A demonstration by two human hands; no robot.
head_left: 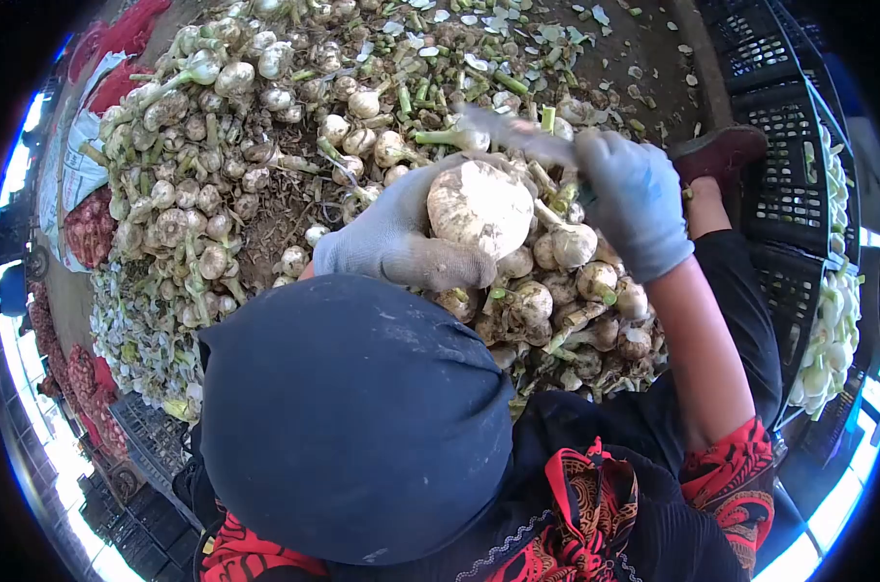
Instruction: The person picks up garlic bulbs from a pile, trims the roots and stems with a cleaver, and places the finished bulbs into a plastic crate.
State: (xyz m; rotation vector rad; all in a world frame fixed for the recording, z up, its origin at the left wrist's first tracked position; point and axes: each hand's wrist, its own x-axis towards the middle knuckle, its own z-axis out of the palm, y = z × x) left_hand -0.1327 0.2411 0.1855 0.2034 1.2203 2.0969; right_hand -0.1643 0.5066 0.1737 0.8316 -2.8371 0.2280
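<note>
**Bulb in the left hand, knife in the right**

We hold a big pale bulb [479, 206] in our left hand [396, 242]. The grey-gloved fingers curl round its underside and the thumb lies across the front. It sits just above the heap [566, 310] of smaller bulbs by our knees, at the middle of the view.

Our right hand [636, 199], also gloved, is closed on a knife [512, 131]. The blade points up and left past the top of the bulb, but it is blurred, so we cannot tell whether it touches.

Room is tight. The pile [207, 175] of stalked bulbs fills the ground ahead and to the left and runs straight into the heap. Black crates [784, 145] wall in the right side, just beyond our forearm and shoe [721, 150]. One of them holds trimmed white bulbs [832, 320]. The only open ground [643, 48] is a strip at upper right, between the pile and the crates, and it is strewn with peelings. Red mesh sacks [89, 228] line the far left edge.

A white bag [71, 170] beside the sacks carries blue print, too small for us to read.
</note>
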